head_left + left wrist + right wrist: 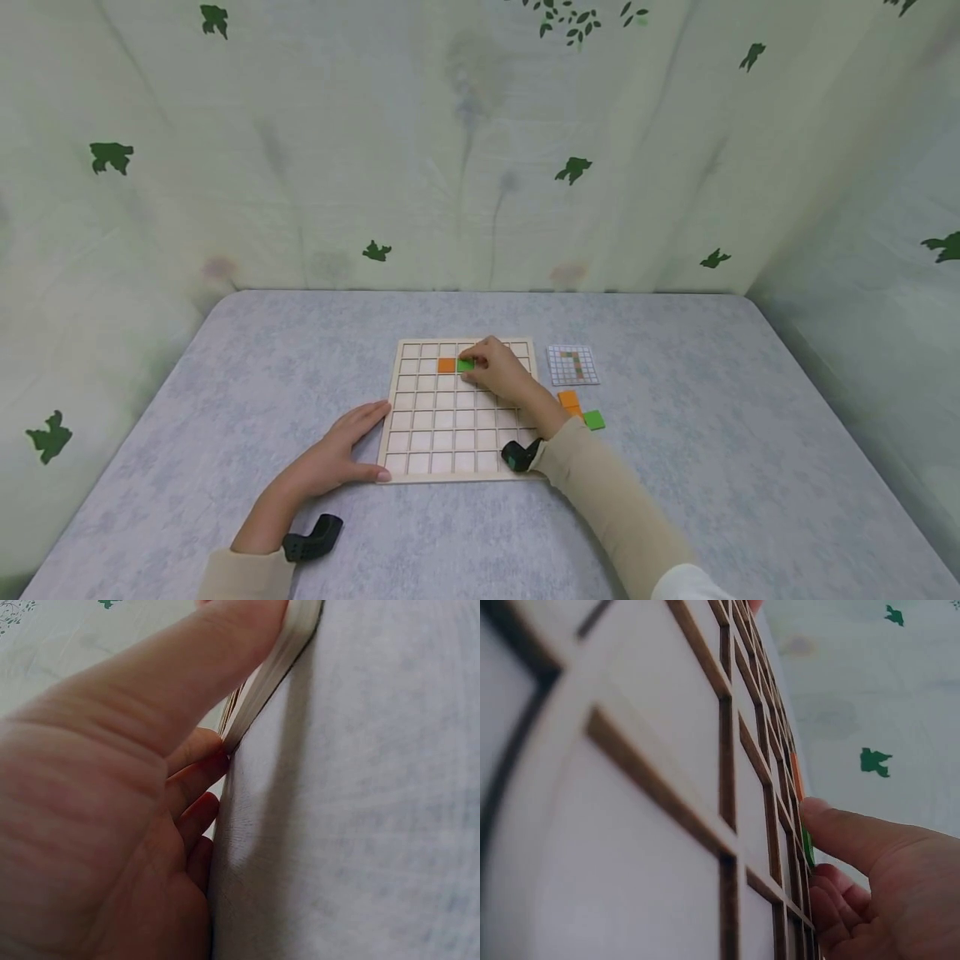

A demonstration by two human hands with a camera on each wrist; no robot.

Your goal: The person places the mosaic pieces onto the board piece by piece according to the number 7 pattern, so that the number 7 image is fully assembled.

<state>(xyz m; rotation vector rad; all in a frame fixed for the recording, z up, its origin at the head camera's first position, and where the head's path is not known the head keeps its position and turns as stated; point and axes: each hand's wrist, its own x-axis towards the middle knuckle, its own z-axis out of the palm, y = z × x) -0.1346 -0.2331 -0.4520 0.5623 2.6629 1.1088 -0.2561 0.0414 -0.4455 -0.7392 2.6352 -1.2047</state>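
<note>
A wooden grid board (442,419) with square cells lies on the table. In the head view, an orange square tile (447,365) sits in one of its upper cells. Right beside that tile, my right hand (498,371) pinches a green square tile (465,365) between thumb and fingers, low over the grid. The right wrist view shows the green tile (808,846) edge-on at the thumb tip. My left hand (337,454) lies spread at the board's left side, fingertips at the edge and thumb at the near left corner.
Right of the board lies a small printed card (573,365) showing a grid with coloured squares. Nearer, two orange tiles (568,400) and a loose green tile (594,420) lie on the table (712,467), partly behind my right forearm. A pale curtain (420,150) stands behind.
</note>
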